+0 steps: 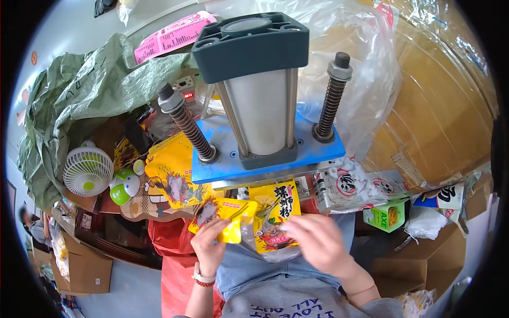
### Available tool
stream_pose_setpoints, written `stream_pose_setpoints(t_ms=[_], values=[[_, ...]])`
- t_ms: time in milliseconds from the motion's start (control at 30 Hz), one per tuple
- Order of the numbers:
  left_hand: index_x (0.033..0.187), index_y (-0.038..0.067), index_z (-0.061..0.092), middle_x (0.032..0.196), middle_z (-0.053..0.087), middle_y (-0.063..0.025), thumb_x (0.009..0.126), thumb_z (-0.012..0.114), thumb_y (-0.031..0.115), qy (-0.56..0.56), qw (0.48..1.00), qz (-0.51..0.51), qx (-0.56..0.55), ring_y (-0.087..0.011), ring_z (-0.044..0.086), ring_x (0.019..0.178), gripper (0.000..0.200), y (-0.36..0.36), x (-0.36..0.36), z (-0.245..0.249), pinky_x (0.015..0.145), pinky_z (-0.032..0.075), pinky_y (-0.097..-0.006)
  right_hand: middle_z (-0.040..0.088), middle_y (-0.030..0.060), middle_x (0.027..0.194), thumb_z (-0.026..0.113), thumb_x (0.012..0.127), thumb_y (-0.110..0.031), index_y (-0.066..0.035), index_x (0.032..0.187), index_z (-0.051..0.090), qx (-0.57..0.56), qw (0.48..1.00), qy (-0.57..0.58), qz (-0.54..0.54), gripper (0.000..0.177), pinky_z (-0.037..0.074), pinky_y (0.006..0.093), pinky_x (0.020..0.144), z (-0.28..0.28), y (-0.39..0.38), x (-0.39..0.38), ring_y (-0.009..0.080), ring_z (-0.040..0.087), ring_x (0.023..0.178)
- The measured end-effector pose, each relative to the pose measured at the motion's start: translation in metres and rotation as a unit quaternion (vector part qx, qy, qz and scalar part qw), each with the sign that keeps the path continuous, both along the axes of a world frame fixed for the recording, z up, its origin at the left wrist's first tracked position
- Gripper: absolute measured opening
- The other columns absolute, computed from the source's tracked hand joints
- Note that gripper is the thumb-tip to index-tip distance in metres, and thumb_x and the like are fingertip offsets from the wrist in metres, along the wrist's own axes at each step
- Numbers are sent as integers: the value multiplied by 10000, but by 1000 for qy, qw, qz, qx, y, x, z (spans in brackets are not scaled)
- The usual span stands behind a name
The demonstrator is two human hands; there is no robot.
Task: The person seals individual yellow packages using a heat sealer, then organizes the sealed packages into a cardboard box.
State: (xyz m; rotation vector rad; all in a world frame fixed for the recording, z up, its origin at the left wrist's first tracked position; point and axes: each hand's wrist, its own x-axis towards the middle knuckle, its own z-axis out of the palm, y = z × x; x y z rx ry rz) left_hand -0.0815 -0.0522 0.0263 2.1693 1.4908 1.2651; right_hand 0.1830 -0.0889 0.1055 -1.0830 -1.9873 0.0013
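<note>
Head view: the left hand (208, 245) pinches the near edge of a small yellow foil pouch (225, 211), which lies just beyond its fingertips with its long axis crosswise. Beside it, the right hand (317, 243) reaches leftward, fingers stretched over the lower part of a larger yellow printed pouch (274, 204) standing lengthwise away from it. Motion blur hides whether they grip. Both pouches lie under the blue steel plate (222, 161) of the grey press cylinder (260, 106).

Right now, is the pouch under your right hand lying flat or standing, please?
Lying flat: the yellow pouch shows its printed face upward, and the right hand rests on its lower edge.
</note>
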Motion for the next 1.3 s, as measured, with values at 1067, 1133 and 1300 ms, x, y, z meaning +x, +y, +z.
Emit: stream_pose_setpoints(t_ms=[1067, 1133, 1300], values=[[1447, 40, 397, 1450, 492, -133, 763, 807, 302, 332, 936, 84, -82, -340, 418, 1380, 840, 70, -29, -42, 1117, 343, -461, 684, 70, 940, 824, 714, -62, -23, 1070, 676, -195, 930, 265, -162, 387, 478, 285, 732, -25, 9, 62, 149, 599, 810], [1363, 45, 528, 1412, 541, -117, 768, 787, 191, 270, 962, 4, -45, -293, 517, 1303, 665, 58, -48, -59, 1058, 421, -412, 677, 58, 929, 866, 664, -133, -56, 1000, 709, -111, 975, 155, -116, 379, 446, 335, 801, -11, 3, 49, 200, 603, 829], [1037, 33, 734, 1014, 738, -129, 673, 609, -134, -51, 994, -2, -102, -268, 709, 994, 419, 8, -21, -23, 865, 552, -329, 646, -19, 929, 857, 628, -196, -126, 965, 737, 10, 997, 31, -69, 364, 353, 400, 885, 6, -7, 11, 186, 592, 902]])
